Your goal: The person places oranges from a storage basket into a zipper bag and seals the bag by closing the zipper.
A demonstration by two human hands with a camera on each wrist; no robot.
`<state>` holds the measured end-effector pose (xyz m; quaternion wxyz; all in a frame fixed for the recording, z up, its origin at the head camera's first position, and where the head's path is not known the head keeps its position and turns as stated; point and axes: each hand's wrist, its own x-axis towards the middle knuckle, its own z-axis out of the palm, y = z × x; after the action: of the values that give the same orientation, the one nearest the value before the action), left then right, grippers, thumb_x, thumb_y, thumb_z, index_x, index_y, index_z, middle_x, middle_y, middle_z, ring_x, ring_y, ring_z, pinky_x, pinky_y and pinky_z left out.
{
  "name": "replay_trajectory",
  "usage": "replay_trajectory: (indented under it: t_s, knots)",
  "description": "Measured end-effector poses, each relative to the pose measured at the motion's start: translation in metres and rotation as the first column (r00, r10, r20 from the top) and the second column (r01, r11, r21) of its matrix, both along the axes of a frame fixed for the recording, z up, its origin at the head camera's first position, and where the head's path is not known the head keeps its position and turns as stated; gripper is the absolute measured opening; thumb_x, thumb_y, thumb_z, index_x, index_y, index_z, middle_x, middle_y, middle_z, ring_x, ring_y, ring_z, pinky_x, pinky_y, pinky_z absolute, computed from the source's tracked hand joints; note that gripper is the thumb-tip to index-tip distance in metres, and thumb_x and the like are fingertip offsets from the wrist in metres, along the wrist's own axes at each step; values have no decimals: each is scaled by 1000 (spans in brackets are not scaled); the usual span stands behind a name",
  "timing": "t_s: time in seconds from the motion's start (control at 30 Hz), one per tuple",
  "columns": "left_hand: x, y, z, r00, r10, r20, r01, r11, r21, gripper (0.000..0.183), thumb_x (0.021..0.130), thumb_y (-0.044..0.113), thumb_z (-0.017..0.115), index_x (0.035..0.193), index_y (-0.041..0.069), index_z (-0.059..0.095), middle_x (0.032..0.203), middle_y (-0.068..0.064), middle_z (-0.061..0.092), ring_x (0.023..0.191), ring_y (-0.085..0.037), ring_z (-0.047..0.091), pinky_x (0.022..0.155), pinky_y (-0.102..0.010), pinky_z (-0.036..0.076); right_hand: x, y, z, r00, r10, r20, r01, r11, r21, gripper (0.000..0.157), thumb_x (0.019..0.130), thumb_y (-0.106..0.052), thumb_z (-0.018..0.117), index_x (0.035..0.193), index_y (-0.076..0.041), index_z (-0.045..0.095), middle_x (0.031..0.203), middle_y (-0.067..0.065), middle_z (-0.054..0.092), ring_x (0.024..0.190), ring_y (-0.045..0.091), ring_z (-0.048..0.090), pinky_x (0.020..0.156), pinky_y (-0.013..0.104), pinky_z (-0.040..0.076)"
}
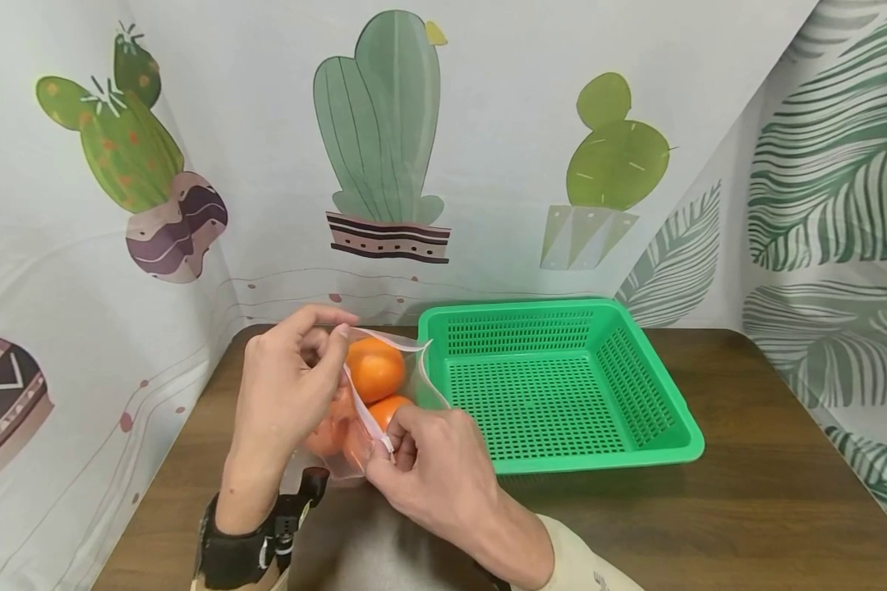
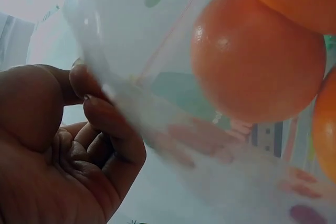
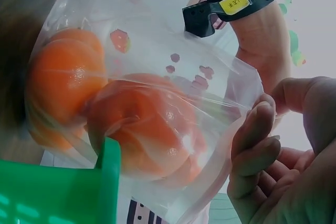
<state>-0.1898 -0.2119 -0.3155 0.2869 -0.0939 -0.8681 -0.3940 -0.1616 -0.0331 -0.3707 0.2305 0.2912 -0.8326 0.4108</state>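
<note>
A clear plastic bag (image 1: pixel 355 455) with a whitish rim stands at the left of a green basket, its mouth spread apart. Several oranges (image 1: pixel 375 369) lie inside, pressed against the film in the right wrist view. My left hand (image 1: pixel 288 382) pinches the rim at the back left between thumb and fingers. At the front corner of the mouth, my right hand (image 1: pixel 443 464) pinches the rim too. Seen from the left wrist, the left fingertips (image 2: pixel 97 111) meet at the film's edge, and an orange (image 2: pixel 257 53) shows beyond them.
The green perforated basket (image 1: pixel 691 447) sits right beside the bag on a brown wooden table (image 1: pixel 746 509), with no fruit in it. A cactus-print cloth (image 1: pixel 503 164) hangs behind the table. A black wrist strap (image 1: pixel 232 546) with a camera mount is on my left wrist.
</note>
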Motion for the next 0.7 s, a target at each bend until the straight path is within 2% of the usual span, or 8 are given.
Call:
replay_trajectory:
  t_s: [0.27, 0.43, 0.7]
  knots:
    - [7, -7, 4, 999, 17, 30, -16, 999, -50, 21, 92, 8, 64, 103, 24, 70, 50, 20, 49, 42, -2, 50, 39, -25, 29, 1, 7, 1, 999, 26, -36, -27, 998, -49, 27, 64, -11, 71, 59, -25, 49, 50, -19, 42, 45, -8, 35, 43, 10, 28]
    - [14, -13, 8, 998, 26, 58, -21, 995, -99, 24, 91, 8, 64, 104, 28, 69, 47, 18, 45, 40, -4, 44, 42, -24, 30, 2, 10, 2, 996, 46, -82, -52, 996, -78, 27, 63, -8, 71, 59, -24, 49, 49, -17, 42, 46, -9, 33, 42, 9, 27]
    - [27, -13, 16, 987, 23, 161, 2, 987, -158, 22, 93, 14, 63, 106, 30, 68, 49, 17, 45, 39, -9, 37, 43, -26, 30, 8, 16, 3, 985, 94, -146, -111, 987, -114, 29, 61, -7, 69, 60, -23, 44, 54, -15, 41, 49, -8, 34, 43, 8, 27]
